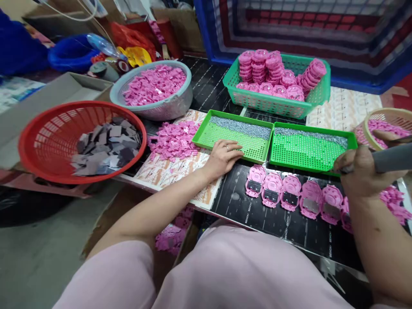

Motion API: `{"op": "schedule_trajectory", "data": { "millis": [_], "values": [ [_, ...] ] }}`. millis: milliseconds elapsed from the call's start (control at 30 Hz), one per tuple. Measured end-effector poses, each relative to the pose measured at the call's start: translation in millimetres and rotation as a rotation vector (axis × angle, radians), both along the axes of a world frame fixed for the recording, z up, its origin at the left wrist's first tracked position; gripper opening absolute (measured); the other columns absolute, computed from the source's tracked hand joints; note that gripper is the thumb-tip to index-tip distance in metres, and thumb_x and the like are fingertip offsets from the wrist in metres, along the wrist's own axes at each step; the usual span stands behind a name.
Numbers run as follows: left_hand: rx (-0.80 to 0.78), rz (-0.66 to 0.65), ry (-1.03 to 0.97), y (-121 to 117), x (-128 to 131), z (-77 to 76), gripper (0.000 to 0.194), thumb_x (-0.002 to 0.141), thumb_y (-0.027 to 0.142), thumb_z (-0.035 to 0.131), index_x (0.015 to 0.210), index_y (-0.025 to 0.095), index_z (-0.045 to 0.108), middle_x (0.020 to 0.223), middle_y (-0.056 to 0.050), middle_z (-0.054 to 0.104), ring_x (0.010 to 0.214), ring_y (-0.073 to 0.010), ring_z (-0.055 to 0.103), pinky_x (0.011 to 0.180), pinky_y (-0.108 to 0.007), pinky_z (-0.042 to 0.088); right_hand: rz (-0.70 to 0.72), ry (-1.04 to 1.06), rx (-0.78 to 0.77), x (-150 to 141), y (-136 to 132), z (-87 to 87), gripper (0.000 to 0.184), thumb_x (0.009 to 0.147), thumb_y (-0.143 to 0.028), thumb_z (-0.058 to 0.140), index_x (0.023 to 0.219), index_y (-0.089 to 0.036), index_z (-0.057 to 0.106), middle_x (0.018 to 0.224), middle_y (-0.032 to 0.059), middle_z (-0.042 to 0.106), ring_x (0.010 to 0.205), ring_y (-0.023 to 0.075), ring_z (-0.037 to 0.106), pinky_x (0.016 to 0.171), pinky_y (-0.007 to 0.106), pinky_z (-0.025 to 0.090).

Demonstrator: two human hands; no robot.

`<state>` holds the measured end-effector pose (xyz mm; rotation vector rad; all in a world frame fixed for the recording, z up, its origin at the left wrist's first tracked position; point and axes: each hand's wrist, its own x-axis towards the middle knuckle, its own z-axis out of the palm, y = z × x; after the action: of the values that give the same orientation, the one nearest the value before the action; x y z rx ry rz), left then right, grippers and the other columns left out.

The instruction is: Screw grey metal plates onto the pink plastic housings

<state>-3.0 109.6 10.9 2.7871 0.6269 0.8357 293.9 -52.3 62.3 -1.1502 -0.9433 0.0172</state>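
Observation:
My left hand (225,156) lies over the front rim of the left green tray (201,139), fingers stretched and bent slightly down, holding nothing that I can see. Small grey metal pieces (241,127), like screws, are heaped along this tray's back. At the right, my right hand (360,169) grips a grey electric screwdriver (394,159), beside the corner of the second green tray (305,150). A row of pink toy casings (272,189) lies in front of the trays, several with dark or grey plates on them. My right forearm partly covers the row's end.
A red basket (28,146) holds grey plates. Behind it stands a grey-blue basin (164,105) of pink parts, with a loose pink pile (175,139) nearby. Stacked pink casings fill a teal basket (267,103). A cream basket (367,124) and more pink parts (395,204) are at right.

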Motion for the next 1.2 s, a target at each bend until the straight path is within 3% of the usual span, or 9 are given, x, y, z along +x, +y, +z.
{"op": "schedule_trajectory", "data": {
  "millis": [133, 367, 467, 600, 800, 967, 1067, 1133, 1200],
  "values": [
    [-0.013, 0.008, -0.023, 3.2, 12.4, -2.4, 0.016, 0.092, 0.028, 0.058, 0.091, 0.023, 0.073, 0.102, -0.003, 0.074, 0.107, -0.0211, 0.062, 0.094, -0.042, 0.044, -0.104, 0.004, -0.116, 6.7, 15.3, -0.9, 0.028, 0.085, -0.034, 0.062, 0.109, -0.023, 0.051, 0.05, -0.0083, 0.044, 0.035, 0.0109, 0.046, 0.035, 0.026, 0.037],
    [0.084, -0.039, -0.056, -11.7, 22.3, 11.9, 0.02, 0.091, 0.025, 0.057, 0.106, 0.021, 0.069, 0.123, -0.009, 0.065, 0.121, -0.0262, 0.056, 0.101, -0.049, 0.044, -0.011, -0.006, -0.215, 26.0, 19.7, 3.5, 0.049, 0.078, -0.053, 0.066, 0.112, -0.023, 0.046, 0.049, -0.0098, 0.047, 0.038, 0.0123, 0.047, 0.04, 0.029, 0.039],
    [0.088, -0.299, -0.058, -28.4, 30.0, 21.5, 0.028, 0.092, 0.02, 0.054, 0.119, 0.021, 0.063, 0.126, -0.011, 0.063, 0.118, -0.0232, 0.058, 0.102, -0.046, 0.045, -0.007, -0.067, -0.281, 33.8, 1.3, 9.8, 0.048, 0.076, -0.056, 0.066, 0.108, -0.023, 0.052, 0.071, -0.003, 0.062, 0.068, 0.0163, 0.064, 0.069, 0.035, 0.054],
    [0.046, -0.556, 0.087, -48.7, 46.0, 23.6, 0.035, 0.095, 0.025, 0.049, 0.129, 0.019, 0.057, 0.137, -0.015, 0.054, 0.129, -0.0247, 0.051, 0.104, -0.044, 0.045, -0.1, -0.137, -0.396, 39.0, -34.1, 20.4, 0.042, 0.076, -0.053, 0.07, 0.105, -0.025, 0.057, 0.108, 0.006, 0.063, 0.1, 0.0212, 0.063, 0.094, 0.04, 0.051],
    [0.012, -0.598, 0.461, -63.0, 65.1, 18.0, 0.058, 0.095, 0.053, 0.046, 0.145, 0.023, 0.042, 0.156, -0.016, 0.027, 0.144, -0.0341, 0.027, 0.114, -0.057, 0.025, -0.25, -0.197, -0.48, 31.8, -86.1, 21.7, 0.083, 0.073, -0.046, 0.077, 0.141, -0.026, 0.034, 0.124, 0.0103, 0.058, 0.11, 0.0264, 0.06, 0.094, 0.048, 0.051],
    [0.073, -0.558, 0.528, -72.0, 60.9, 19.1, 0.067, 0.092, 0.062, 0.043, 0.146, 0.023, 0.038, 0.155, -0.018, 0.028, 0.144, -0.0358, 0.027, 0.114, -0.061, 0.02, -0.568, -0.48, -0.158, -4.4, -131.8, 3.9, 0.048, 0.09, -0.022, 0.055, 0.137, -0.022, 0.046, 0.134, 0.0107, 0.053, 0.126, 0.0235, 0.05, 0.108, 0.048, 0.04],
    [0.099, -0.547, 0.509, -77.0, 57.6, 17.0, 0.07, 0.09, 0.066, 0.044, 0.146, 0.025, 0.038, 0.155, -0.017, 0.03, 0.143, -0.0371, 0.028, 0.113, -0.063, 0.018, -0.366, -0.675, -0.408, -26.5, -146.8, -17.4, 0.031, 0.088, -0.019, 0.057, 0.118, -0.027, 0.062, 0.1, 0.0029, 0.068, 0.098, 0.0185, 0.063, 0.093, 0.038, 0.049],
    [0.103, -0.538, 0.503, -79.8, 58.4, 14.0, 0.072, 0.088, 0.067, 0.046, 0.147, 0.027, 0.036, 0.156, -0.016, 0.029, 0.143, -0.0381, 0.027, 0.112, -0.064, 0.018, -0.245, -0.795, -0.737, -36.0, -146.6, -29.8, 0.035, 0.088, -0.031, 0.059, 0.123, -0.025, 0.061, 0.117, 0.0075, 0.066, 0.111, 0.0244, 0.059, 0.099, 0.044, 0.046],
    [0.108, -0.522, 0.505, -82.5, 60.3, 11.2, 0.071, 0.089, 0.065, 0.048, 0.148, 0.027, 0.033, 0.156, -0.015, 0.027, 0.143, -0.0386, 0.027, 0.111, -0.066, 0.017, -0.188, -0.9, -1.067, -40.4, -142.8, -37.4, 0.052, 0.091, -0.045, 0.053, 0.138, -0.024, 0.049, 0.145, 0.0124, 0.046, 0.134, 0.0319, 0.041, 0.11, 0.054, 0.034]
  ]
}}
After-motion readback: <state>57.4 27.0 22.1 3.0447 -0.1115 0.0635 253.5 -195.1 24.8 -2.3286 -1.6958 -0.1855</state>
